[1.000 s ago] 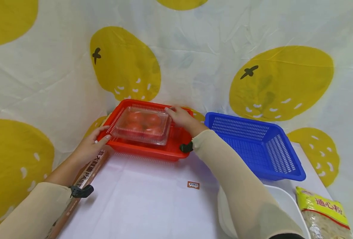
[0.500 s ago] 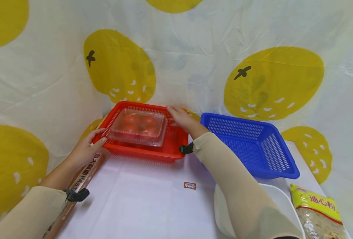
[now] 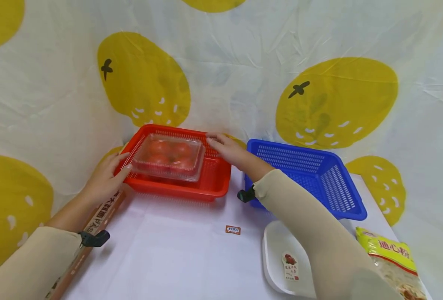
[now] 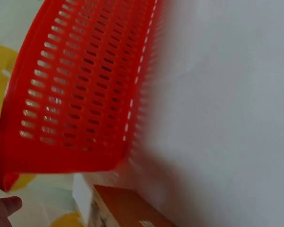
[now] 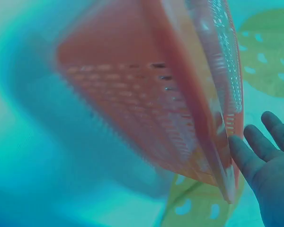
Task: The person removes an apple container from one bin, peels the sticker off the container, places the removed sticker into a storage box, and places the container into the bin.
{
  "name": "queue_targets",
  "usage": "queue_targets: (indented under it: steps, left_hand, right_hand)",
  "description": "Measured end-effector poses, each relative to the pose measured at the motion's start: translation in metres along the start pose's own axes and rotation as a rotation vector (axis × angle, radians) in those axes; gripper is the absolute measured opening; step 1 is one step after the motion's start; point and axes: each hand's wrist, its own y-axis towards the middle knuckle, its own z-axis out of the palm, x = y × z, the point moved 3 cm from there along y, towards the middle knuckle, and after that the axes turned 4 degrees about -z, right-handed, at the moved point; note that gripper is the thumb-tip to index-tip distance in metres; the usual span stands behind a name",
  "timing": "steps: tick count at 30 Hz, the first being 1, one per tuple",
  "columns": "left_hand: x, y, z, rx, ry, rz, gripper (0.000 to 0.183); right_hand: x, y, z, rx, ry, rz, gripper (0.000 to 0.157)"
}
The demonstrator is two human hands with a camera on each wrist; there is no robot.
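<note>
A red plastic basket (image 3: 180, 191) stands at the back left, holding a clear plastic box of tomatoes (image 3: 169, 156). My left hand (image 3: 103, 179) is at the basket's left rim, its thumb apart from its fingers; the left wrist view catches only fingertips beside the basket's corner. At the far right rim is my right hand (image 3: 230, 152), fingers extended. In the right wrist view the right hand (image 5: 274, 165) has its fingers spread, with one fingertip right at the rim. Part of the basket's floor lies bare to the right of the tomato box.
A blue basket (image 3: 343, 212) stands right of the red one. In front are a white container (image 3: 270, 266) with a sticker, partly behind the right sleeve, and a yellow-topped pasta bag (image 3: 390, 254). A long brown pasta box (image 3: 90, 241) lies at left, below the left forearm.
The head view has shifted slightly right. My right hand has eased outward from over the basket, and its forearm uncovers more of the white container. The tomato box stays in the red basket.
</note>
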Motion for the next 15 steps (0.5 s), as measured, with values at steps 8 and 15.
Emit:
queue_targets:
  steps: [8, 15]
  left_hand:
    - [-0.033, 0.008, -0.004, -0.031, 0.252, 0.117, 0.070]
    - [-0.058, 0.009, -0.002, 0.024, 0.370, 0.154, 0.081]
  right_hand:
    - [0.004, -0.024, -0.005, 0.057, -0.179, -0.046, 0.065]
    - [0.003, -0.047, -0.010, 0.055, -0.310, -0.172, 0.073]
